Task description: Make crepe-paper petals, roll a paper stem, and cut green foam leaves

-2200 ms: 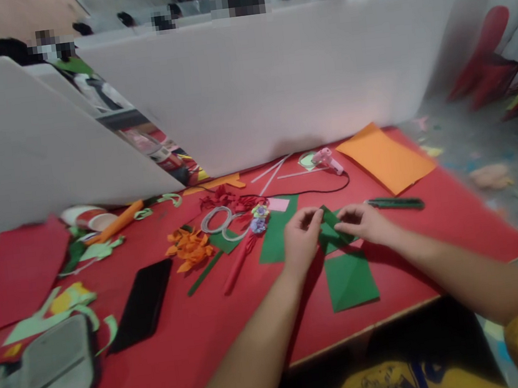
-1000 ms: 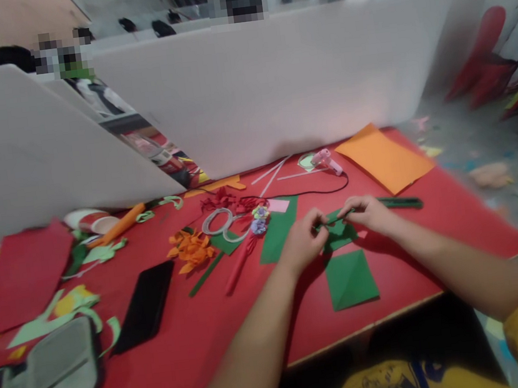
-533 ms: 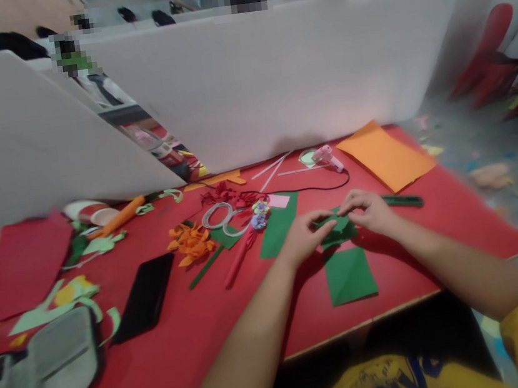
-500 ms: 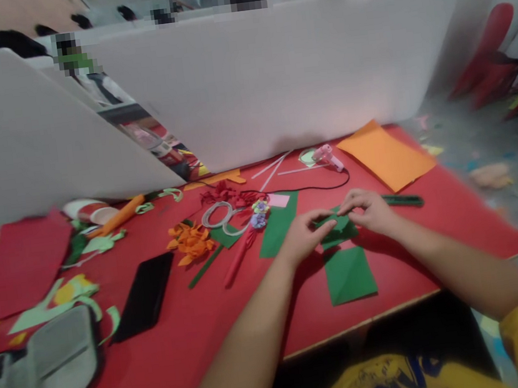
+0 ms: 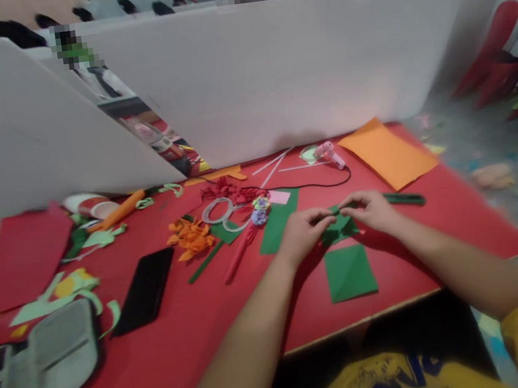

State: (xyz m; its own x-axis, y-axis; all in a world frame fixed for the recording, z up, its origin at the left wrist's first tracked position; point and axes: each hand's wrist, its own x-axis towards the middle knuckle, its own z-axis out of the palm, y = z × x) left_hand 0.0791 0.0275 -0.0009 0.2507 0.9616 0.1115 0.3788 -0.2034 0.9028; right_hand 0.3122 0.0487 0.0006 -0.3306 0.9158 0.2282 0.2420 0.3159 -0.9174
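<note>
My left hand (image 5: 308,231) and my right hand (image 5: 367,211) meet over the red table, thumbs and fingertips pinching a piece of green paper (image 5: 340,228) between them. Its upper edge looks rolled or folded where the fingers grip it; the lower part hangs beneath. Just below lies a flat green paper square (image 5: 351,272) with a crease across it. Behind my right hand rests a green cutter-like tool (image 5: 404,199). Left of my left hand are a larger green sheet (image 5: 278,220), a small pink paper (image 5: 279,198) and a red paper stem with purple and yellow flowers (image 5: 259,213).
A pink glue gun (image 5: 331,155) with a black cord lies at the back beside orange sheets (image 5: 389,154). Leftward are an orange paper flower (image 5: 191,239), a black phone (image 5: 144,291), an open grey case (image 5: 64,356) and red paper (image 5: 17,261). A white partition (image 5: 273,79) borders the table.
The green paper's top edge is now narrower and more tightly rolled between my fingertips. My hands stay almost in the same place; the view has shifted slightly.
</note>
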